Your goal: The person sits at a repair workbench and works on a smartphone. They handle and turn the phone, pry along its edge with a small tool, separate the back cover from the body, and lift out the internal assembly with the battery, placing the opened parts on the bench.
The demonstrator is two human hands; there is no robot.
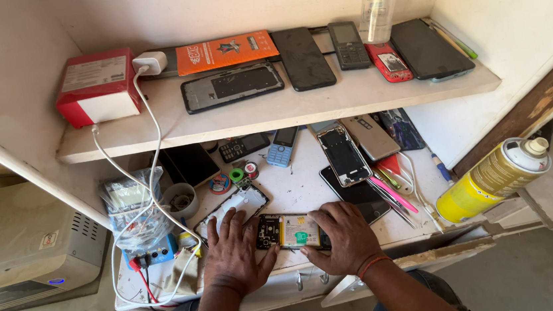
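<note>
Opened phone [291, 231], with its back cover off and the circuit board and battery showing, lay flat on the tabletop [299, 190] near the front edge, between the two hands. The left hand [235, 251] rested palm down beside its left end, fingers spread, the thumb touching the phone's side; it pressed more than it gripped. The right hand [343, 235] lay over the right end, fingers curled on the edge, holding it steady. I judged the phone light and stiff but fragile: the bare board and thin parts could be damaged, so the outer frame edges looked the safest place to hold it.

Just behind the left hand lay an empty phone frame [235, 204], and behind the right hand a dark phone [357, 198] and another opened one [344, 155]. Pink tweezers [393, 194] and other thin tools lay to the right, close enough to be knocked. A yellow spray can [492, 178] stood tilted at the far right. White cables [152, 186] hung on the left from the shelf [273, 112], which carried more phones.
</note>
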